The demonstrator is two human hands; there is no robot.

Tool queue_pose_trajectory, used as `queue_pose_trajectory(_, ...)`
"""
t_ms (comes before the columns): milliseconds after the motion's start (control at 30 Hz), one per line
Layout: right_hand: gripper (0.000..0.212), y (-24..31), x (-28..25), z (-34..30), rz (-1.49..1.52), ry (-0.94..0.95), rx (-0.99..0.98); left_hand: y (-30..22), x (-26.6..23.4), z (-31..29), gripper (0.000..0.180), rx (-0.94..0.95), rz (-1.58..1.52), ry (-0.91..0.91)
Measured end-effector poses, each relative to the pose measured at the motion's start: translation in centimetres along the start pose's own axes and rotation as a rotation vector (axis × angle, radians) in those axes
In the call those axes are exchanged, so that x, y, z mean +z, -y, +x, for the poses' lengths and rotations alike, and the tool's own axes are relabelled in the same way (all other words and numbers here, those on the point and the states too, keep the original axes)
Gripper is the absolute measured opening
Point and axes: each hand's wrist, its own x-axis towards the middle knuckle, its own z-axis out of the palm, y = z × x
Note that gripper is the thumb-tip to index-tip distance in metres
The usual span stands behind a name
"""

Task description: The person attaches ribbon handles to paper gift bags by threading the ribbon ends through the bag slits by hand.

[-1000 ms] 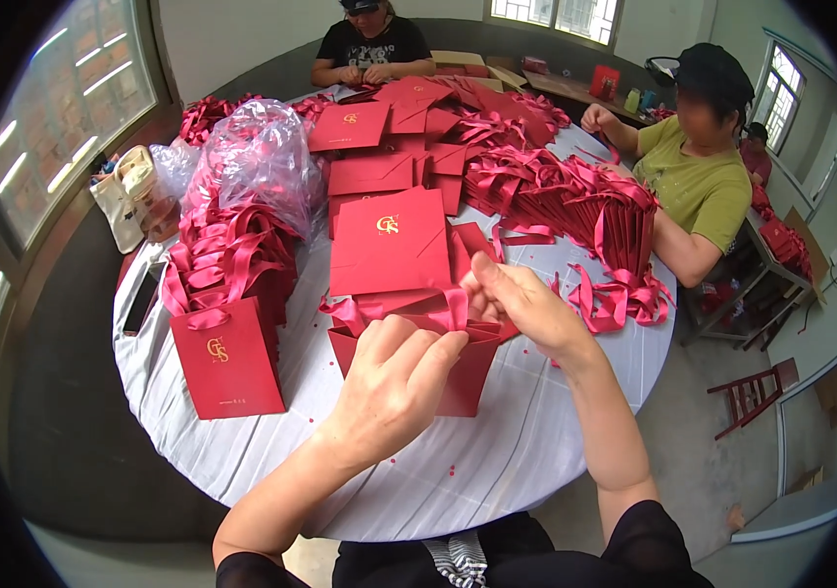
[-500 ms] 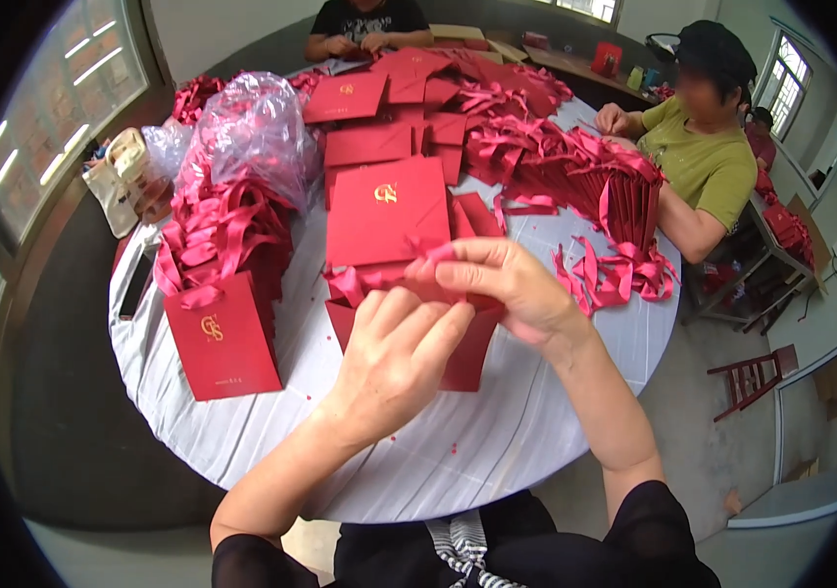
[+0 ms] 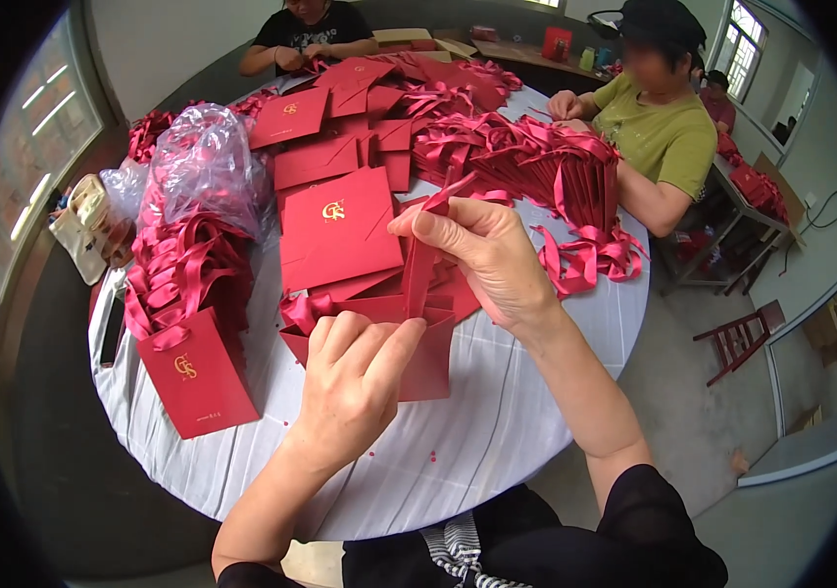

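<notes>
A round table under a white, creased cloth is filling the room's middle. Above its near side, the right hand is pinching a flat crimson satin ribbon narrowly between thumb and fingers, its tip sticking out above the grip. The left hand is curling in, fingers closing on the near rim of an open, upright red paper bag, right beside the ribbon's lower end.

A sharp pull on the right could be tearing the rim or dragging the ribbon free, should the left grip be slackening; a twist in the ribbon could be leaving it crooked. The bag is standing just behind the left hand, partly hidden by it, and below and nearer than the right hand; the ribbon is running upward between the two.

Beyond the bag, flat red paper envelopes-like bags are lying piled. To the left, a row of ribbon-handled red bags is leaning together; to the far right, another fanned row of red bags is resting near a co-worker in a yellow-green shirt.
</notes>
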Motion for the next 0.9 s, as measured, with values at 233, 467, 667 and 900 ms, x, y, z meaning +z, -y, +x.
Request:
queue_pose_trajectory(233, 0.019, -0.16, -0.13, 0.16, 0.027, -0.005, -0.037, -0.27, -0.18, 0.19, 0.032, -0.033, -0.026, 0.052)
queue_pose_trajectory(467, 0.018, -0.28, -0.31, 0.3, 0.04, -0.004, -0.054, -0.24, -0.08, 0.09, 0.038, -0.045, -0.035, 0.054)
queue_pose_trajectory(667, 0.02, -0.42, -0.26, 0.28, 0.085, 0.004, 0.004, -0.51, -0.63, 0.2, 0.041, -0.076, -0.055, 0.091)
queue_pose_trajectory(900, 0.021, -0.38, -0.43, 0.54, 0.096, -0.004, 0.017, -0.51, -0.67, -0.01, 0.049, -0.074, -0.063, 0.13)
